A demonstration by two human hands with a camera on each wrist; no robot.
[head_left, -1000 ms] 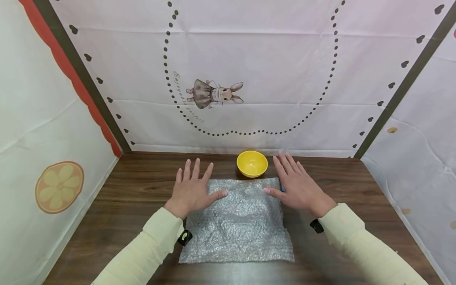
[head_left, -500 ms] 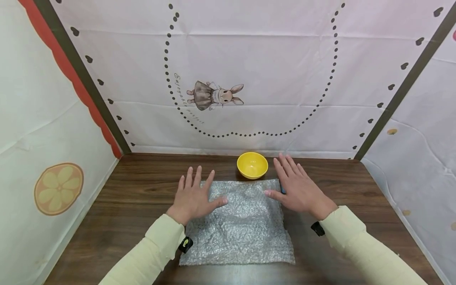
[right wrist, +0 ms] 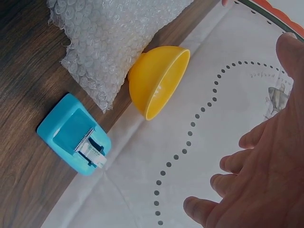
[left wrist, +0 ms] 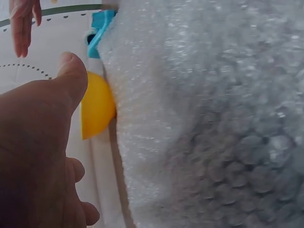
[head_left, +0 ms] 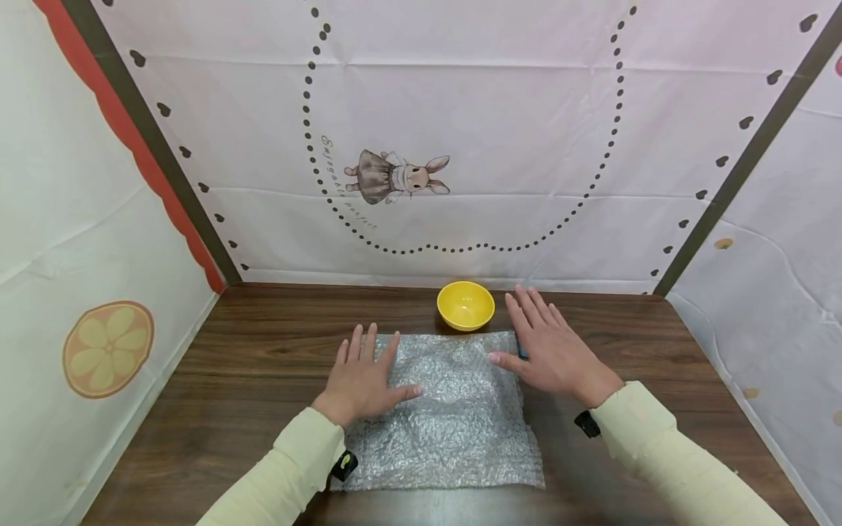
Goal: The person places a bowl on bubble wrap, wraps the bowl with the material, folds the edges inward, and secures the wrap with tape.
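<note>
A sheet of clear bubble wrap [head_left: 454, 416] lies flat on the table, its far edge close to a yellow bowl [head_left: 465, 305]. My left hand [head_left: 360, 383] is over the sheet's left side, fingers straight and spread, holding nothing. Over the far right corner, my right hand [head_left: 555, 351] also has its fingers extended and holds nothing. A blue tape dispenser [right wrist: 76, 135] with a toothed cutter shows in the right wrist view, beside the wrap's corner. In the head view my right hand hides most of it. The left wrist view shows the wrap [left wrist: 223, 114] beside my left thumb.
The dark wood-grain table [head_left: 224, 409] extends on both sides of the wrap. A white printed cloth wall [head_left: 513, 131] rises at its back edge, behind the bowl. More cloth walls stand at left and right.
My left hand has moved slightly toward me, staying spread. My right hand, the bowl and the bubble wrap look nearly unchanged.
</note>
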